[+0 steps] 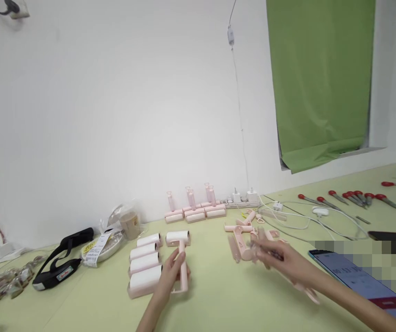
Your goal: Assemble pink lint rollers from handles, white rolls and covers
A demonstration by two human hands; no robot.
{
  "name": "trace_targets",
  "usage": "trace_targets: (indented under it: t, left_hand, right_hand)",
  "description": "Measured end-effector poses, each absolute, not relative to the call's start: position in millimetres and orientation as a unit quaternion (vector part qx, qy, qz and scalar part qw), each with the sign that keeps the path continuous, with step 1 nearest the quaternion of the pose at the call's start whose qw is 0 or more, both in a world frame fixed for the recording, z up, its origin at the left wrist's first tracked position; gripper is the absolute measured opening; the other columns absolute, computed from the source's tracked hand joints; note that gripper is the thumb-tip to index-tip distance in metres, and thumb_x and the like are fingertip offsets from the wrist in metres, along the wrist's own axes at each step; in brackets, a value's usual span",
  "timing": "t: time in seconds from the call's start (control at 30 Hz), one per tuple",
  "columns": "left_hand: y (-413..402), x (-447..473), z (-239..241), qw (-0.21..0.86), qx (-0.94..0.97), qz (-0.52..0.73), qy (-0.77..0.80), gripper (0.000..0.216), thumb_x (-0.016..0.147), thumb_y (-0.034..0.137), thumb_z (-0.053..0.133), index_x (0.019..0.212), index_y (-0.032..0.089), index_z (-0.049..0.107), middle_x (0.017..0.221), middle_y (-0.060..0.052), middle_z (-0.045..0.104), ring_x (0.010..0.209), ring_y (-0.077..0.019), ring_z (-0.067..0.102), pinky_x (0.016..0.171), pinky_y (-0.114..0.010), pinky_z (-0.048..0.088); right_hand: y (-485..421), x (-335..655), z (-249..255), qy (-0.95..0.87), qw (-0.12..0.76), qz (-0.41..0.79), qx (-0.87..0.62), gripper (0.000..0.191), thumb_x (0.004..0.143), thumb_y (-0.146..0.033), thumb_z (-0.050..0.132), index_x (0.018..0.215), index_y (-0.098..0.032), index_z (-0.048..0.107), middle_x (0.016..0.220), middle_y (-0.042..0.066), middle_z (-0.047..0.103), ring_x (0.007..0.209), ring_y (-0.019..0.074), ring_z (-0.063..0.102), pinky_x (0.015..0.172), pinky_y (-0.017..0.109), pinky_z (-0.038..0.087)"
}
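Note:
My left hand (171,272) is closed around the pink handle (183,269) of a lint roller, whose white roll (177,237) points away from me. Just left of it lie several white rolls (145,263) in pink covers, lined up in a column. On the right, my right hand (281,258) reaches into a loose pile of pink plastic parts (242,237), some solid and some see-through. Its fingers are smeared by motion, so whether they hold a part is unclear. More pink parts lie partly hidden beneath that hand.
Finished lint rollers (195,213) stand by the wall beside a power strip (241,203) with white cables. Red-handled tools (355,197) lie far right, a phone (357,281) nearer. At left are a black strap (61,258), a paper cup (129,223) and wrapped small items (7,281).

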State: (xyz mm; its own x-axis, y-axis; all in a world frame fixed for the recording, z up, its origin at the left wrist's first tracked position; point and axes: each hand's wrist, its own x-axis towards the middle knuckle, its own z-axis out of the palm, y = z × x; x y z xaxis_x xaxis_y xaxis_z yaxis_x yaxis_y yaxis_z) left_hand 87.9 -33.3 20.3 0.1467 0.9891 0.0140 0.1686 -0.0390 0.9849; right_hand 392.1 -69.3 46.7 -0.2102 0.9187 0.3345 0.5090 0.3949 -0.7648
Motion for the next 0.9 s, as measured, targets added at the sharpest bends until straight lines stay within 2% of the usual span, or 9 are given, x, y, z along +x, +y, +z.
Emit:
trace_targets:
  t: [0.13,0.27,0.37,0.47,0.57,0.63,0.7,0.8,0.9]
  left_hand:
    - [4.5,136.9,10.3,0.437,0.591,0.406,0.542,0.063,0.062,0.046,0.059,0.111,0.011,0.042,0.053,0.007,0.044,0.052,-0.0112,0.049,0.051,-0.022,0.039]
    - [36.4,199.4,3.7,0.408,0.593,0.412,0.559,0.045,0.064,0.037,0.059,0.096,0.008,0.048,0.065,-0.001,0.053,0.065,-0.0173,0.054,0.062,-0.028,0.039]
    - [40.6,219.1,7.2,0.384,0.594,0.435,0.557,0.037,0.067,0.039,0.055,0.089,0.009,0.050,0.086,-0.011,0.056,0.088,-0.0234,0.051,0.075,-0.032,0.036]
    - [27.5,212.3,15.2,0.388,0.591,0.451,0.545,0.040,0.075,0.048,0.042,0.091,0.012,0.048,0.095,-0.013,0.055,0.097,-0.0241,0.047,0.079,-0.033,0.035]
    - [1.5,190.7,21.6,0.479,0.592,0.405,0.505,0.055,0.076,0.059,0.025,0.078,0.013,0.054,0.073,-0.009,0.059,0.075,-0.0219,0.056,0.066,-0.032,0.041]
    - [-19.2,174.4,22.6,0.630,0.535,0.373,0.421,0.052,0.074,0.058,0.032,0.073,0.012,0.055,0.059,-0.005,0.056,0.058,-0.0172,0.055,0.057,-0.029,0.042]
    - [-38.4,159.3,21.3,0.734,0.444,0.393,0.331,0.035,0.071,0.048,0.049,0.076,0.014,0.055,0.056,0.001,0.053,0.051,-0.0112,0.052,0.054,-0.023,0.040]
    - [-58.1,141.3,18.2,0.710,0.400,0.489,0.312,0.027,0.068,0.036,0.057,0.085,0.017,0.051,0.053,0.006,0.047,0.043,-0.0059,0.044,0.045,-0.018,0.034]
    - [-65.4,131.8,16.5,0.653,0.448,0.509,0.337,0.028,0.070,0.035,0.054,0.090,0.017,0.050,0.051,0.007,0.043,0.037,-0.0040,0.037,0.038,-0.016,0.028]
  right_hand:
    - [-66.6,384.5,47.8,-0.682,0.464,0.316,-0.469,0.038,0.075,-0.049,0.045,0.094,-0.020,0.059,0.089,0.007,0.061,0.084,0.0241,0.054,0.074,0.033,0.041]
    - [-63.8,366.0,46.5,-0.674,0.465,0.357,-0.449,0.037,0.074,-0.050,0.047,0.086,-0.017,0.060,0.086,0.007,0.060,0.087,0.0253,0.054,0.076,0.035,0.042]
    - [-57.2,358.3,48.5,-0.685,0.471,0.323,-0.453,0.038,0.072,-0.049,0.050,0.088,-0.016,0.061,0.088,0.007,0.061,0.089,0.0260,0.053,0.078,0.036,0.041]
    - [-55.5,348.8,56.0,-0.708,0.461,0.268,-0.463,0.041,0.071,-0.045,0.053,0.102,-0.018,0.057,0.097,0.008,0.060,0.091,0.0250,0.052,0.077,0.034,0.041]
    - [-62.9,331.8,66.1,-0.792,0.405,0.241,-0.387,0.033,0.077,-0.035,0.048,0.107,-0.024,0.056,0.104,0.004,0.057,0.094,0.0207,0.051,0.077,0.029,0.040]
    - [-69.4,319.2,69.9,-0.856,0.341,0.228,-0.316,0.034,0.074,-0.033,0.051,0.108,-0.027,0.054,0.112,0.003,0.052,0.091,0.0181,0.052,0.075,0.026,0.040]
    - [-73.0,309.3,68.2,-0.868,0.313,0.224,-0.312,0.042,0.070,-0.037,0.054,0.110,-0.027,0.049,0.112,0.003,0.048,0.079,0.0152,0.053,0.066,0.024,0.041]
    - [-70.0,301.9,54.9,-0.810,0.344,0.223,-0.419,0.025,0.081,-0.044,0.037,0.095,-0.024,0.046,0.082,-0.001,0.053,0.063,0.0124,0.049,0.056,0.023,0.037]
    - [-63.4,300.3,37.7,-0.786,0.328,0.217,-0.478,0.029,0.086,-0.042,0.024,0.076,-0.023,0.043,0.062,-0.004,0.047,0.055,0.0124,0.045,0.052,0.023,0.032]
